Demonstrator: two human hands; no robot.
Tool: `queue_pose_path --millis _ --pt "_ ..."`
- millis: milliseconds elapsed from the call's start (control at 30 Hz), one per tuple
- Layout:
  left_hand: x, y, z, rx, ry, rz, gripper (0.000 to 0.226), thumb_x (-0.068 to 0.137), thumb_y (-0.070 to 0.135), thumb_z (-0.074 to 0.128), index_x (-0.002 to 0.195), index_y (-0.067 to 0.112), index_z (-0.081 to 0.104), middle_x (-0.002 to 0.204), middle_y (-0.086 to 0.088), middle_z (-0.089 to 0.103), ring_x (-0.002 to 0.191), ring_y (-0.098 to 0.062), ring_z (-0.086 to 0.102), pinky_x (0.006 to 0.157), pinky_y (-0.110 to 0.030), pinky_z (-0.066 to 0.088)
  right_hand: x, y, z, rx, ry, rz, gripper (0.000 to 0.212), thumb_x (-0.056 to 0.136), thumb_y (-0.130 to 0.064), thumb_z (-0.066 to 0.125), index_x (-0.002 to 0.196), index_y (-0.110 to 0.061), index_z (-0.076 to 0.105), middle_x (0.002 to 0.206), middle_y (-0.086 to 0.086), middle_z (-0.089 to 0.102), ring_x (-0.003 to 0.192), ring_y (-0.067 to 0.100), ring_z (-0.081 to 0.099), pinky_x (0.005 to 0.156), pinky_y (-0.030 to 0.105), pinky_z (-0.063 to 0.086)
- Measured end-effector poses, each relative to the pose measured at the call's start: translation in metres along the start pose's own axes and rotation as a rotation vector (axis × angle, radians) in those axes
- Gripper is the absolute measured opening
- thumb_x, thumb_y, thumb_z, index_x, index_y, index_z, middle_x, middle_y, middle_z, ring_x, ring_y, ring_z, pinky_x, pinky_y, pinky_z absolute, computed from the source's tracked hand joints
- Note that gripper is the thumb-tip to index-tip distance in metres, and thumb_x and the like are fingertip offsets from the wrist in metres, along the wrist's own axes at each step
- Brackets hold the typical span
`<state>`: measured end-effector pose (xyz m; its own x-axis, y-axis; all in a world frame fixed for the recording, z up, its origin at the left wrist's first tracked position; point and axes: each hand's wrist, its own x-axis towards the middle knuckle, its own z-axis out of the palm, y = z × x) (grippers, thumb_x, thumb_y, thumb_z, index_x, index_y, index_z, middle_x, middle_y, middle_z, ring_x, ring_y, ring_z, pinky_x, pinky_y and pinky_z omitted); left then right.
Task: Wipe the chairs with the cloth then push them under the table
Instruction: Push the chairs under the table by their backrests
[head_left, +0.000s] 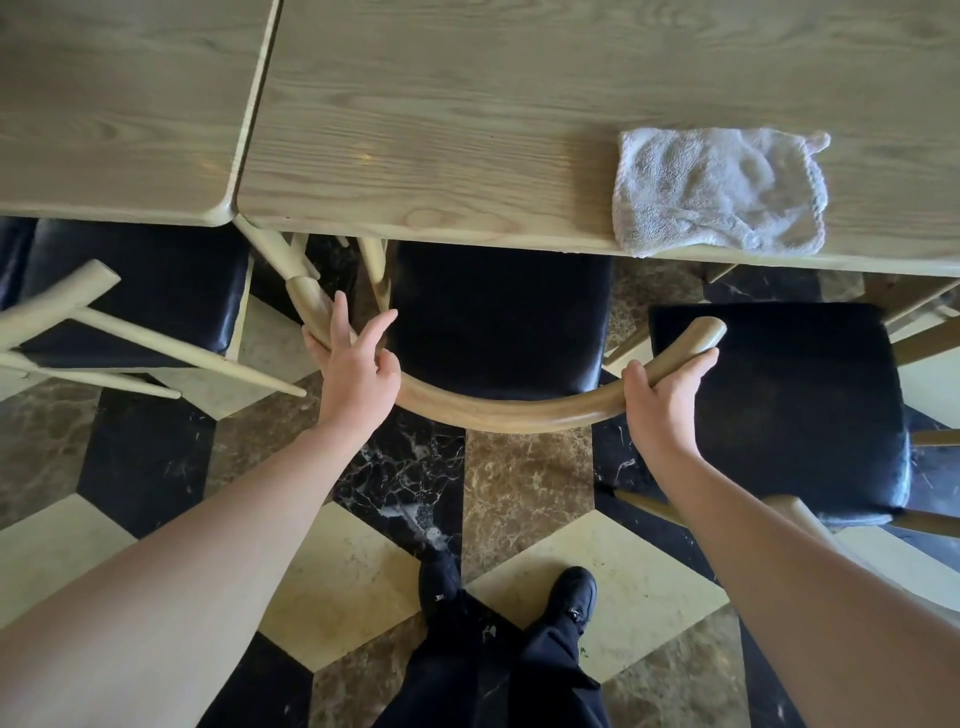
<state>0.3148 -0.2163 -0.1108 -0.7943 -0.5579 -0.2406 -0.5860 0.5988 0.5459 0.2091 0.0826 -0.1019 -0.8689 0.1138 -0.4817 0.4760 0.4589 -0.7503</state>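
Seemingly the chair-tucking step: the left hand (358, 369) loosely grips, two fingers lifted, and the right hand (665, 400) wraps the curved pale wooden back rail (498, 413) of the black-cushioned chair (498, 317), seat partly under the light wooden desk (467, 130). Rail runs left-right, ends pointing deskward; next likely an even, straight push

We see the left hand (358, 366) and right hand (662, 400) bare, the forearms (218, 525) bare to the picture's edge. Lower down we find loose black trousers (493, 670) and black shoes (574, 590), each with a small pale fitting on top.
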Motion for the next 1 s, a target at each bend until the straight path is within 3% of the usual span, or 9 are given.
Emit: queue_pose_path --millis 67,200,300,367,467,633,800,900,1000 --pt "0.001 -0.001 0.001 0.033 -0.026 0.014 0.047 0.102 0.011 0.048 0.146 0.028 0.052 0.171 -0.010 -0.007 0.146 -0.040 0.036 0.123 -0.046 -0.014 -0.001 0.001 0.001 0.003 0.011 0.016 0.094 0.099 -0.028 0.054 0.158 -0.026 -0.020 0.160 0.016 0.027 0.123 0.035 0.054 0.109 0.059 0.044" --pt "-0.003 -0.005 -0.002 0.059 -0.052 0.002 0.044 0.104 0.015 0.044 0.145 0.027 0.053 0.171 -0.007 -0.011 0.157 -0.039 0.001 0.125 -0.051 -0.005 -0.005 -0.004 0.002 0.000 0.019 0.023 0.091 0.100 -0.024 0.054 0.159 -0.025 -0.016 0.159 0.015 0.027 0.128 0.036 0.053 0.106 0.058 0.046" --pt "0.003 -0.006 -0.006 0.070 -0.030 0.003 0.043 0.103 0.016 0.044 0.143 0.027 0.055 0.171 -0.011 -0.007 0.157 -0.037 0.007 0.124 -0.050 -0.011 0.000 -0.011 0.006 -0.005 0.010 0.037 0.092 0.098 -0.024 0.053 0.158 -0.028 -0.017 0.154 0.016 0.032 0.119 0.038 0.058 0.096 0.051 0.054" --pt "0.005 0.002 -0.005 0.084 -0.014 0.045 0.041 0.103 0.018 0.045 0.142 0.027 0.057 0.171 -0.014 -0.005 0.157 -0.031 0.014 0.124 -0.053 -0.014 0.006 -0.010 -0.001 0.014 0.020 0.025 0.095 0.097 -0.026 0.055 0.158 -0.029 -0.018 0.150 0.014 0.038 0.110 0.034 0.062 0.077 0.040 0.057" --pt "0.008 0.004 -0.004 0.105 -0.042 0.004 0.040 0.106 0.028 0.040 0.144 0.029 0.054 0.171 -0.012 -0.006 0.158 -0.031 0.007 0.125 -0.054 -0.013 0.011 -0.007 -0.006 -0.014 0.023 0.021 0.097 0.094 -0.032 0.061 0.158 -0.032 -0.012 0.140 0.013 0.047 0.096 0.026 0.065 0.059 0.028 0.050" --pt "-0.026 0.018 0.002 0.122 -0.100 -0.007 0.047 0.107 0.046 0.034 0.151 0.032 0.045 0.172 -0.006 -0.003 0.156 -0.038 -0.011 0.125 -0.062 0.001 -0.004 -0.007 -0.010 -0.032 0.020 0.043 0.099 0.092 -0.041 0.065 0.162 -0.029 -0.004 0.156 0.009 0.037 0.121 0.031 0.059 0.096 0.048 0.055" --pt "-0.082 0.044 0.020 0.119 -0.191 0.061 0.055 0.104 0.050 0.043 0.157 0.037 0.034 0.172 -0.007 -0.007 0.155 -0.045 -0.007 0.123 -0.059 0.011 -0.039 0.013 -0.018 -0.064 -0.002 -0.005 0.090 0.095 -0.044 0.064 0.162 -0.029 0.006 0.165 0.001 0.023 0.119 0.011 0.055 0.068 0.021 0.045" --pt "-0.128 0.070 0.025 0.033 -0.265 0.063 0.060 0.103 0.050 0.047 0.159 0.039 0.028 0.172 -0.001 -0.009 0.156 -0.040 -0.010 0.124 -0.054 0.018 -0.070 0.028 -0.051 -0.075 0.046 0.016 0.087 0.095 -0.042 0.065 0.162 -0.027 0.012 0.165 0.001 0.023 0.115 0.003 0.047 0.080 0.022 0.043" --pt "-0.201 0.132 0.025 -0.057 -0.306 0.137 0.064 0.101 0.047 0.053 0.159 0.037 0.026 0.172 -0.002 -0.004 0.157 -0.035 -0.008 0.123 -0.052 0.024 -0.111 0.045 -0.138 -0.081 0.101 -0.002 0.083 0.095 -0.039 0.067 0.160 -0.025 0.018 0.164 0.002 0.026 0.112 0.007 0.054 0.068 0.014 0.039"
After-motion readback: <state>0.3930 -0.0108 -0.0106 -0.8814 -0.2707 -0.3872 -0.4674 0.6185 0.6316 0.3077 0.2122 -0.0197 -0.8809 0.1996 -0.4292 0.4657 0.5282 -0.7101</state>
